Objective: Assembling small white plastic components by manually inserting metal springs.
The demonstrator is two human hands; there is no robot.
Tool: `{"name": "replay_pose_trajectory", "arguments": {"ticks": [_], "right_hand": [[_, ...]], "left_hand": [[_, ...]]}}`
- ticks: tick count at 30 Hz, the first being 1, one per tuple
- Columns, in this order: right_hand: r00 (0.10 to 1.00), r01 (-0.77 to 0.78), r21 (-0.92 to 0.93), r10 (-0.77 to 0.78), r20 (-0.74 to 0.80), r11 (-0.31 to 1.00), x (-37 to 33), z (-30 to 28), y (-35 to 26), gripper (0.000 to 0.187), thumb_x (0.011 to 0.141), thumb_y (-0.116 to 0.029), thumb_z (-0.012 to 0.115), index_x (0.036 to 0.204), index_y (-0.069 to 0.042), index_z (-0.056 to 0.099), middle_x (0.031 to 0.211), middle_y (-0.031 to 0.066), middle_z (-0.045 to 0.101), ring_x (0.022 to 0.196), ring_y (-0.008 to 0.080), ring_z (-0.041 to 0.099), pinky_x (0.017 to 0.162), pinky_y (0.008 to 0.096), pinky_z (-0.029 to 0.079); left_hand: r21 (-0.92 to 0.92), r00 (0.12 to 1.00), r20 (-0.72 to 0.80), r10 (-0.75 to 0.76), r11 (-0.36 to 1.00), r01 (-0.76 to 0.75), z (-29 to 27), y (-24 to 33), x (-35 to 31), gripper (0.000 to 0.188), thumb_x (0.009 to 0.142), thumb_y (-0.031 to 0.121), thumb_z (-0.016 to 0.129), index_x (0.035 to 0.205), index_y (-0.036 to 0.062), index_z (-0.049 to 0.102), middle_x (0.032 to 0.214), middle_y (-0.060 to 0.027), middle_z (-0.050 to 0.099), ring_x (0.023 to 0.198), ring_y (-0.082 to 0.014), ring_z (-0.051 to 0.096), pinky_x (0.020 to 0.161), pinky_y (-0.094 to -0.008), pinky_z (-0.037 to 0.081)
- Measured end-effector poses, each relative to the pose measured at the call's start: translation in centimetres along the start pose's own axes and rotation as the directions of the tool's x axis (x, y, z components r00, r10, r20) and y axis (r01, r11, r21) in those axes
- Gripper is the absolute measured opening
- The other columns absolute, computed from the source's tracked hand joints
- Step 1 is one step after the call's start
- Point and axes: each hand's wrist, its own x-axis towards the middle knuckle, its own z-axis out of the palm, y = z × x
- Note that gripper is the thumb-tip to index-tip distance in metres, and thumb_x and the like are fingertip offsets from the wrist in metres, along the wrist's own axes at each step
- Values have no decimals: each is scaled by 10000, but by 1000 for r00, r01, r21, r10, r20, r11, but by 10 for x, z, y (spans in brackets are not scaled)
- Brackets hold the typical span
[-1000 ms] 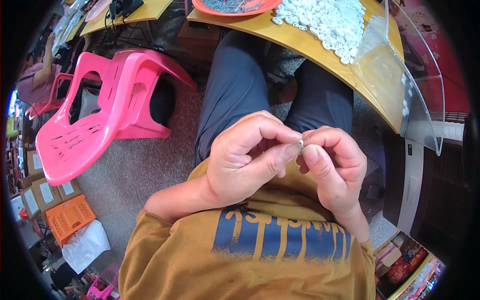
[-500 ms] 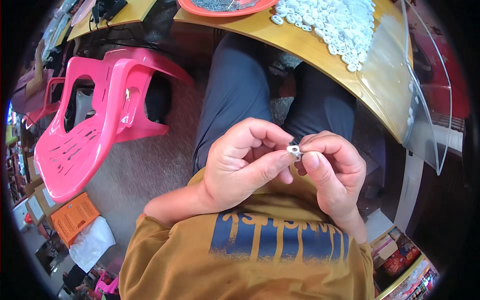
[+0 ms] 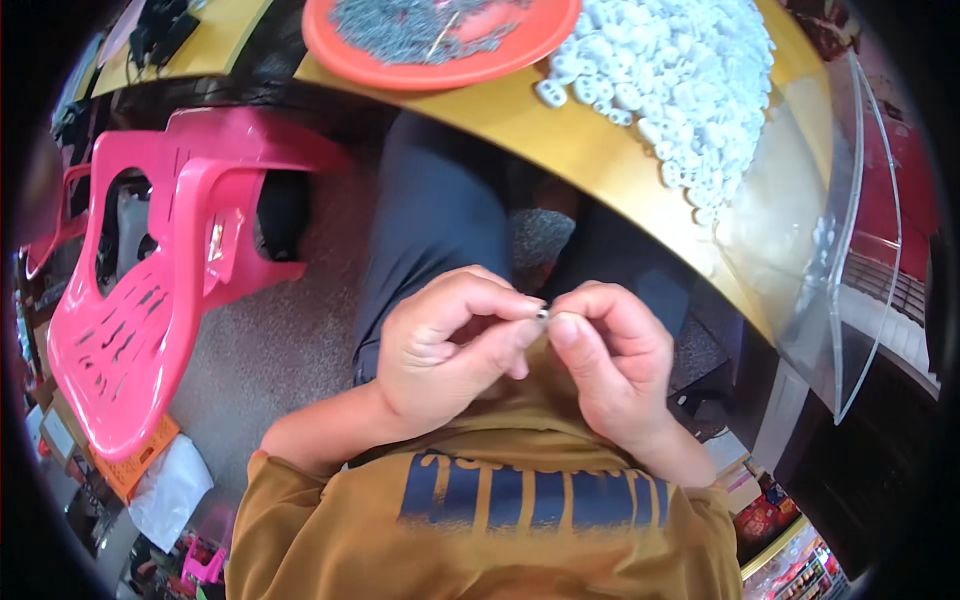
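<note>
In front of my shirt, my left hand (image 3: 440,350) pinches a small white plastic piece (image 3: 543,314) between thumb and forefinger. Only a sliver of it shows, the fingertips covering the rest. My right hand (image 3: 620,365) meets it from the other side, thumb and forefinger pressed together. Whatever lies in that right pinch is hidden. On the table beyond my knees is a heap of small white plastic pieces (image 3: 675,85), rounded and with holes. Beside it, a red-orange tray (image 3: 400,75) holds many thin grey metal pieces (image 3: 410,30), like nails or screws.
The wooden table's (image 3: 600,170) curved edge crosses above my legs. A clear plastic sheet (image 3: 800,250) hangs over its right end. A pink plastic chair (image 3: 130,320) stands at left, with a white bag (image 3: 170,495) and orange box (image 3: 150,455) behind it.
The view has tilted up, showing more of the tray and heap. Both hands stay together, and the white piece, plainer before with its hole and a thin metal bit, is now mostly covered by fingertips.
</note>
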Motion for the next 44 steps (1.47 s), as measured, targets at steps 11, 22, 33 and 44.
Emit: {"name": "replay_pose_trajectory", "arguments": {"ticks": [11, 22, 33, 44], "right_hand": [[989, 114, 28, -111, -99, 993, 24, -24, 6, 108, 802, -30, 595, 900, 11, 574, 753, 65, 568, 656, 115, 537, 583, 226, 429], [740, 165, -933, -665, -96, 320, 60, -66, 9, 266, 706, -26, 645, 962, -28, 573, 843, 105, 553, 723, 257, 536, 626, 333, 426], [798, 50, -958, -588, -131, 281, 65, -63, 12, 200, 687, -41, 658, 880, -47, 609, 839, 92, 536, 733, 252, 530, 638, 334, 429], [798, 119, -898, -580, -168, 423, 59, -62, 18, 209, 698, -13, 647, 898, -45, 596, 851, 103, 535, 748, 258, 538, 646, 334, 437]], "left_hand": [[-220, 989, 30, -147, 964, 150, 13, -11, 40, 107, 821, 4, 575, 923, 11, 544, 847, -59, 576, 637, -86, 563, 547, -190, 474], [-294, 984, 23, -176, 940, 174, 12, -16, 50, 99, 832, 8, 560, 927, 17, 531, 775, -45, 569, 594, -75, 540, 523, -185, 431], [-334, 988, 44, -151, 930, 157, 8, -8, 53, 107, 831, -3, 550, 935, 6, 528, 759, -42, 555, 591, -74, 532, 529, -192, 438], [-331, 983, 39, -182, 926, 184, 7, -14, 55, 111, 832, 15, 559, 939, 11, 529, 771, -44, 560, 588, -77, 528, 533, -189, 438]]}}
